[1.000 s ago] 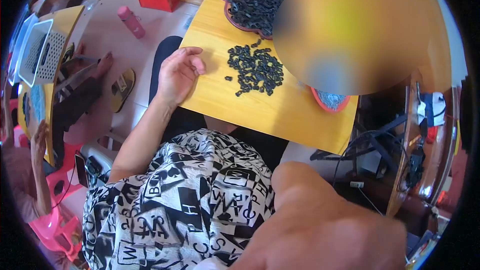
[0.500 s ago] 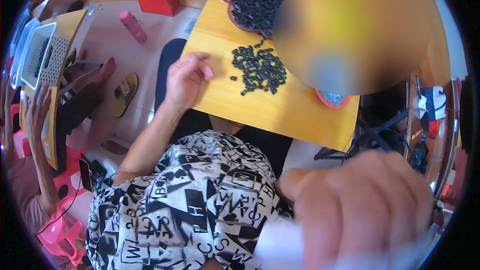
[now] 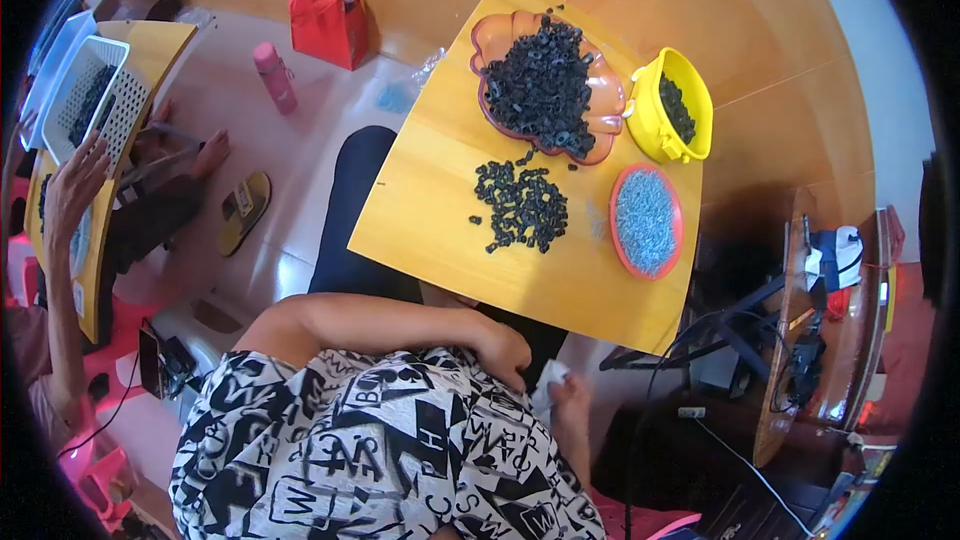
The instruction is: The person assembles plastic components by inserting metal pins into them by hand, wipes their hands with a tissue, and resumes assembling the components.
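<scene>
My left hand (image 3: 503,348) lies across my lap below the table's front edge, its fingers curled down; whether it holds anything is hidden. To its right, my right hand (image 3: 571,395) is closed on a white tissue (image 3: 547,388). On the yellow table (image 3: 430,230) is a loose pile of small black parts (image 3: 521,205). Behind it a flower-shaped orange tray (image 3: 606,90) bears many black rings. A yellow bucket (image 3: 650,120) with black parts stands at the back right. A red dish (image 3: 677,230) of small blue-grey pieces (image 3: 646,221) sits at the right.
At the left, a co-worker's hand (image 3: 78,180) is by a white basket (image 3: 128,120) on another table. A red bag (image 3: 326,25), a pink bottle (image 3: 275,78) and a slipper (image 3: 243,212) are on the floor. Cables and a round wooden board (image 3: 780,370) are at the right.
My left hand has left the table and come down to my lap. My right hand has moved away from the camera to my lap with the tissue. The bucket and whole dish now show.
</scene>
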